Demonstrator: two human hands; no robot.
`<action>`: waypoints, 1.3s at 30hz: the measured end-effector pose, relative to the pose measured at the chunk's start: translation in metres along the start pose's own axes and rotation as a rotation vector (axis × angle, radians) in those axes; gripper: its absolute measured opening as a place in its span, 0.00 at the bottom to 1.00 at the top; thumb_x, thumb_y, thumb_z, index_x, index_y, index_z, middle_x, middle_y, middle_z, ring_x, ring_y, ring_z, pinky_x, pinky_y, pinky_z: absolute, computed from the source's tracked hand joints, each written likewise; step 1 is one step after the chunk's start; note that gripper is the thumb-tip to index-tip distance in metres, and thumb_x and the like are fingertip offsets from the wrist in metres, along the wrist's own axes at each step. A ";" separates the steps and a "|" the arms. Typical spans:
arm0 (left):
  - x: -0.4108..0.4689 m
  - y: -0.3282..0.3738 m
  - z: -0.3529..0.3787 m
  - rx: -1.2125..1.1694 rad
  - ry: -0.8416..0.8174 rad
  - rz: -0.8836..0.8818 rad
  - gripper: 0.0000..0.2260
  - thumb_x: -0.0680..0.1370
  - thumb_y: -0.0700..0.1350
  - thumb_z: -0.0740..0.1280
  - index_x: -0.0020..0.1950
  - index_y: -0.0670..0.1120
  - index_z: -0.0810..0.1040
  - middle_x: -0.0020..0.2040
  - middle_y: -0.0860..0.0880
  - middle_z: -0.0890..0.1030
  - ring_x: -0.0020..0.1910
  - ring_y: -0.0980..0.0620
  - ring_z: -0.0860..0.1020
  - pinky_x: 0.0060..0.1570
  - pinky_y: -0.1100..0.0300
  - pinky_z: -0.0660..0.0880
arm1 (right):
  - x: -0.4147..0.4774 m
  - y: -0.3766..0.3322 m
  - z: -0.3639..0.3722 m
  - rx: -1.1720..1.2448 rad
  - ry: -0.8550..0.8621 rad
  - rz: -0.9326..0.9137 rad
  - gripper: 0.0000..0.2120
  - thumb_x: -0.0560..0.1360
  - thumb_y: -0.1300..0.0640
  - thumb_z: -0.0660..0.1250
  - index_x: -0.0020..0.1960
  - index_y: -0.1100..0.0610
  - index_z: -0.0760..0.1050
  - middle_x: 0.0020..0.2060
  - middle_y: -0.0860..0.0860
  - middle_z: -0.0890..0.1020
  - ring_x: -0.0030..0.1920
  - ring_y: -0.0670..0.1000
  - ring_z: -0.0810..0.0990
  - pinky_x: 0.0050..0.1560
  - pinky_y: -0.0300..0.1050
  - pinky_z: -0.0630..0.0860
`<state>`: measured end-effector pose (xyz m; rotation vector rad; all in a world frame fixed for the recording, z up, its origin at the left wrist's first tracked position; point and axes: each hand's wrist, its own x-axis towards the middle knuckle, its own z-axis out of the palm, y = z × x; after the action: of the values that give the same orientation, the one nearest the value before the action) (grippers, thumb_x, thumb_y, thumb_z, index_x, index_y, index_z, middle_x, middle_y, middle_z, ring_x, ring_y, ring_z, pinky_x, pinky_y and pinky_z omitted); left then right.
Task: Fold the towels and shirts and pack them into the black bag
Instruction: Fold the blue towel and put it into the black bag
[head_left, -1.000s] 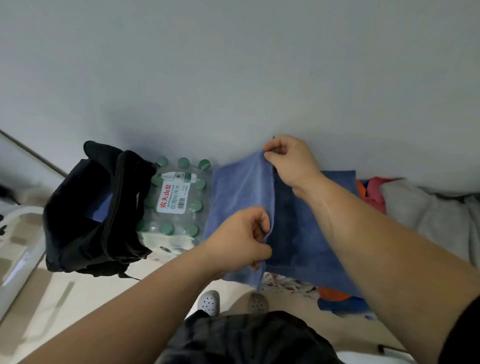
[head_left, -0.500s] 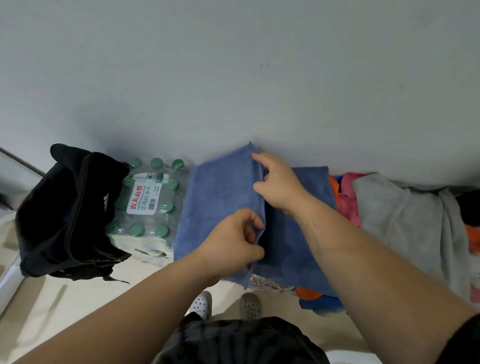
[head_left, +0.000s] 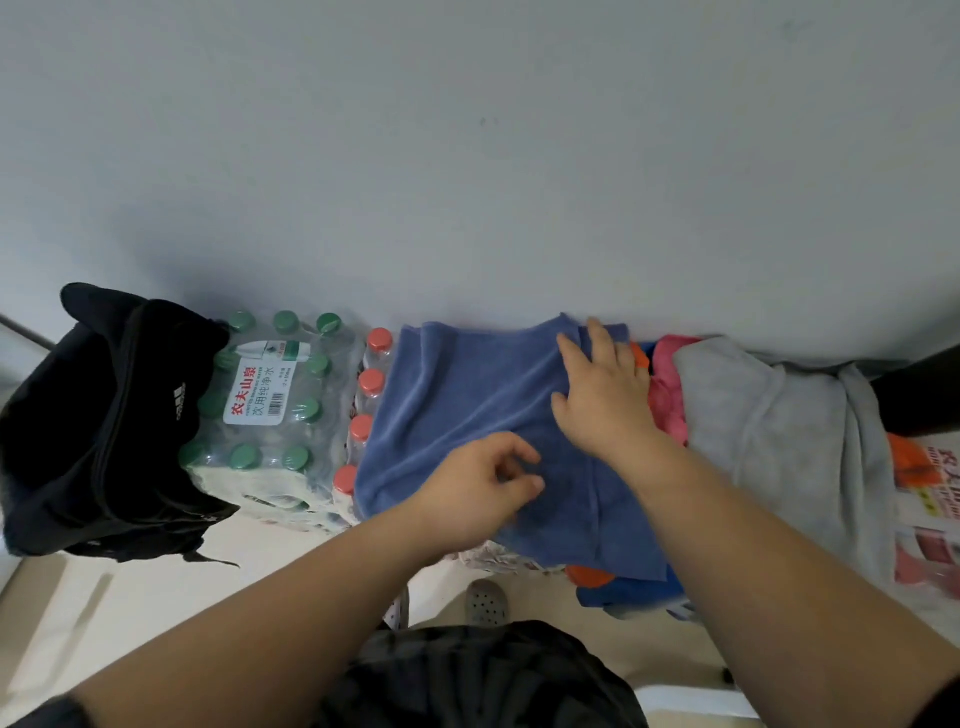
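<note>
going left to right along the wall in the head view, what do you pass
black bag → shrink-wrapped pack of green-capped water bottles → red-capped bottles → blue towel → pink cloth → grey cloth

Home: laundry heap, bottled water packs

One wide-angle view, worn on the head, looks forward and steeply down, close above the left hand and right hand, facing the wall.
</note>
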<state>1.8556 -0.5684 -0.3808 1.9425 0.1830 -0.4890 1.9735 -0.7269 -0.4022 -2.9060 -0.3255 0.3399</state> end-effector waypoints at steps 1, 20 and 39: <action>-0.004 -0.007 -0.011 -0.038 0.076 0.003 0.05 0.76 0.45 0.72 0.50 0.53 0.80 0.39 0.49 0.83 0.35 0.52 0.80 0.45 0.45 0.80 | -0.004 -0.008 0.000 0.013 0.085 -0.025 0.34 0.77 0.49 0.65 0.79 0.49 0.57 0.80 0.55 0.50 0.77 0.62 0.53 0.74 0.62 0.54; -0.055 -0.090 -0.069 0.303 0.669 -0.380 0.14 0.70 0.53 0.76 0.35 0.45 0.79 0.31 0.49 0.80 0.33 0.51 0.78 0.35 0.56 0.74 | 0.058 -0.167 0.012 -0.201 -0.090 -0.516 0.17 0.79 0.62 0.56 0.65 0.52 0.75 0.56 0.56 0.74 0.55 0.61 0.77 0.51 0.54 0.75; -0.075 -0.097 -0.133 -0.145 0.633 -0.301 0.06 0.73 0.37 0.65 0.38 0.41 0.70 0.28 0.50 0.69 0.28 0.53 0.63 0.31 0.58 0.60 | 0.071 -0.229 0.002 -0.150 0.033 -0.567 0.12 0.77 0.65 0.58 0.53 0.54 0.76 0.45 0.53 0.78 0.40 0.57 0.73 0.40 0.48 0.70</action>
<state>1.7874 -0.4009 -0.3860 1.8772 0.8988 -0.0317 1.9961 -0.4904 -0.3682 -2.7872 -1.1740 0.1773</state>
